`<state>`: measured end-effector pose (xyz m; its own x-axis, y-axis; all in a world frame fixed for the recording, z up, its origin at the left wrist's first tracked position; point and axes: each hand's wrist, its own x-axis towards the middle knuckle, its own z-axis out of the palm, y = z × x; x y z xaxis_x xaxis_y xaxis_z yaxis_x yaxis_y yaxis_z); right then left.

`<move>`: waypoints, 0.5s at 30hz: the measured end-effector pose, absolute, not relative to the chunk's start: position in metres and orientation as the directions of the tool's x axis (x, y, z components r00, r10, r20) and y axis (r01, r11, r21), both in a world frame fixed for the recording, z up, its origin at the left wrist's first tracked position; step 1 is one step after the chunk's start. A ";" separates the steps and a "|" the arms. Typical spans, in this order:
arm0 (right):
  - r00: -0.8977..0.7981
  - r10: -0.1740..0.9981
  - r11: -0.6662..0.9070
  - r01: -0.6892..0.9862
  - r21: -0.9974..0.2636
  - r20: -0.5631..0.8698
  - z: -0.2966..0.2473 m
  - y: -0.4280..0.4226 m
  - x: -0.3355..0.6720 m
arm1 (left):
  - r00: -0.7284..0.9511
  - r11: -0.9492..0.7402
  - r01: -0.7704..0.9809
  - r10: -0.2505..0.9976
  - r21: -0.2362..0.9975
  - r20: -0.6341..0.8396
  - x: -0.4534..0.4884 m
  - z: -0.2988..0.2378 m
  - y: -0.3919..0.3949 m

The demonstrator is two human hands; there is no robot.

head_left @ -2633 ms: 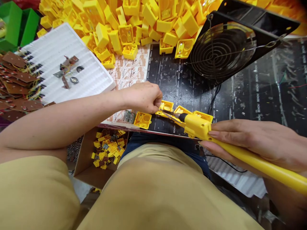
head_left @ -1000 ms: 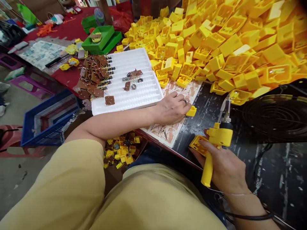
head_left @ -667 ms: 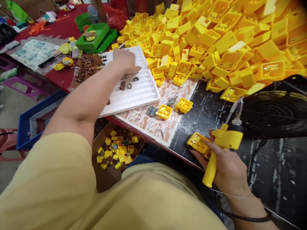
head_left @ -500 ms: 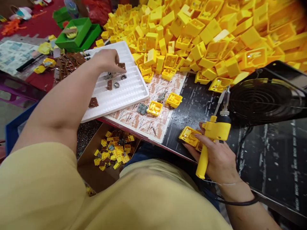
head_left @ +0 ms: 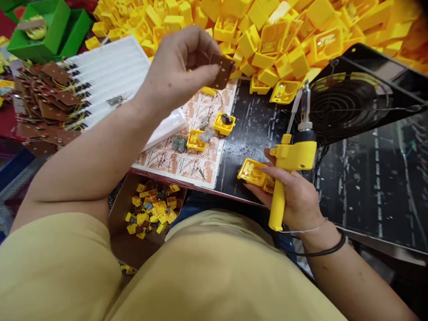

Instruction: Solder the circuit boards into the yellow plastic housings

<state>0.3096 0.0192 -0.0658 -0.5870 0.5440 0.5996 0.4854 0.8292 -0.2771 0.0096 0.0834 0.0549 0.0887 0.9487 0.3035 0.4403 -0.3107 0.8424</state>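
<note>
My left hand (head_left: 182, 67) is raised over the table, its thumb and fingers pinching a brown circuit board (head_left: 221, 73). Below that board are two small yellow housings (head_left: 196, 141) with a grey-green circuit board (head_left: 179, 143) beside them. A small dark round part (head_left: 226, 118) and a blurred grey one (head_left: 207, 134) show over the housings; whether they hang from the held board I cannot tell. In my right hand (head_left: 297, 196) is a yellow soldering gun (head_left: 278, 200), tip upward. The same hand's fingers also grip a yellow housing (head_left: 252, 171) at the table's front edge.
Yellow housings (head_left: 261, 40) lie heaped along the back. A black fan (head_left: 347, 102) stands at the right. On the left are a white ribbed foam tray (head_left: 110, 58), piled brown circuit boards (head_left: 50, 98) and green bins (head_left: 40, 31). A cardboard box (head_left: 123, 240) with yellow parts sits below.
My left hand has lifted from the foam tray and moved right with a brown circuit board. The view has shifted; my right hand keeps its hold on the soldering gun and housing.
</note>
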 end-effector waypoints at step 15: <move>-0.646 0.530 0.848 0.395 -0.353 0.550 -0.072 0.019 0.333 | 0.425 -0.447 0.885 0.890 0.130 0.164 0.039 -0.002 -0.018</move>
